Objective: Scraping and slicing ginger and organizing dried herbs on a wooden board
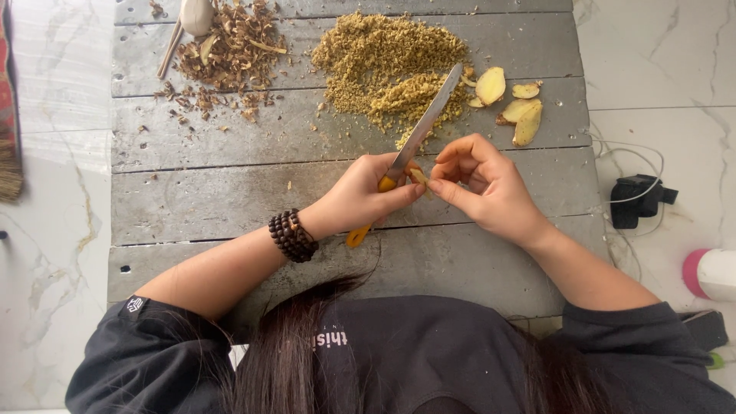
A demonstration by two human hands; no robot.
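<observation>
My left hand (360, 192), with a dark beaded bracelet (291, 235) on its wrist, grips a knife with a yellow handle (357, 234). The knife's long blade (425, 126) points up and to the right. My right hand (491, 184) pinches a small strip of ginger (419, 178) right beside the blade's base, and the fingertips of both hands meet there. Beyond the blade tip lie several peeled ginger slices (521, 115) and a pile of finely chopped ginger (383, 57).
Everything rests on a grey plank board (230, 192) on a marble floor. A heap of brown peelings (230, 54) and a spoon (195, 15) sit at the top left. A black plug with a white cable (636, 199) and a pink-and-white object (709, 274) lie to the right.
</observation>
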